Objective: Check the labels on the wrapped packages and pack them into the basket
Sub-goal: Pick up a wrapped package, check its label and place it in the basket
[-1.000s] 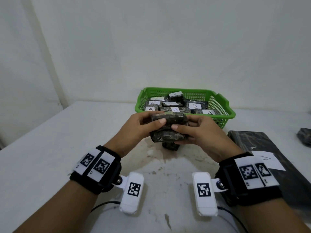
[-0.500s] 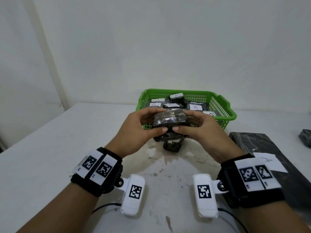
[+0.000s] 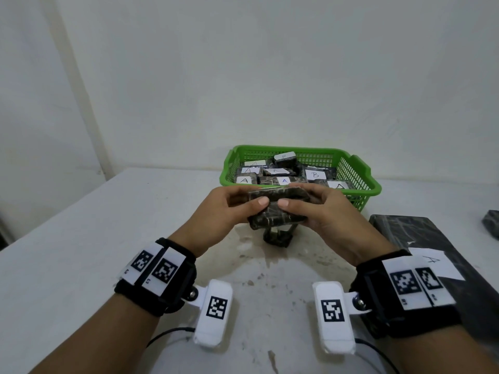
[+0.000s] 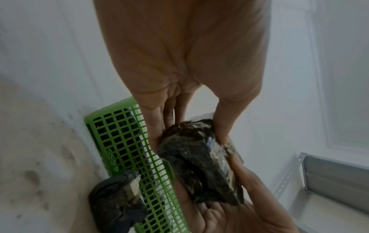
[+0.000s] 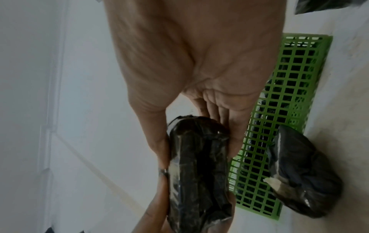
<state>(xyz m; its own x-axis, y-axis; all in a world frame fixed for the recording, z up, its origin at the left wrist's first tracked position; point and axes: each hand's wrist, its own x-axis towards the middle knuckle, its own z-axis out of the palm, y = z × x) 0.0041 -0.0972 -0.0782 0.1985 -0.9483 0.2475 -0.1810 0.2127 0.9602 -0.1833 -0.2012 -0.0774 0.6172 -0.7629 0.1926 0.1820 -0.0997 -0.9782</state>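
Both hands hold one dark wrapped package (image 3: pixel 278 209) (image 4: pixel 201 164) (image 5: pixel 199 170) above the table, just in front of the green basket (image 3: pixel 361 184). My left hand (image 3: pixel 229 211) grips its left end, thumb on the near side, fingers behind. My right hand (image 3: pixel 316 209) grips the right end the same way. No label shows on the faces turned toward me. The basket (image 4: pixel 119 141) (image 5: pixel 279 110) holds several dark packages with white A and B labels. A second small dark package (image 3: pixel 278 236) (image 4: pixel 117 203) (image 5: pixel 299 171) lies on the table under my hands.
A large flat dark package (image 3: pixel 432 247) with a white A label (image 3: pixel 434 263) lies on the table at right. Another dark package (image 3: pixel 491 222) sits at the far right edge. The white table (image 3: pixel 81 238) ends at a white wall behind the basket.
The hands have turned the held package over between them, lifting it slightly and then lowering it; a different dark face now looks toward me. The package on the table has stayed put.
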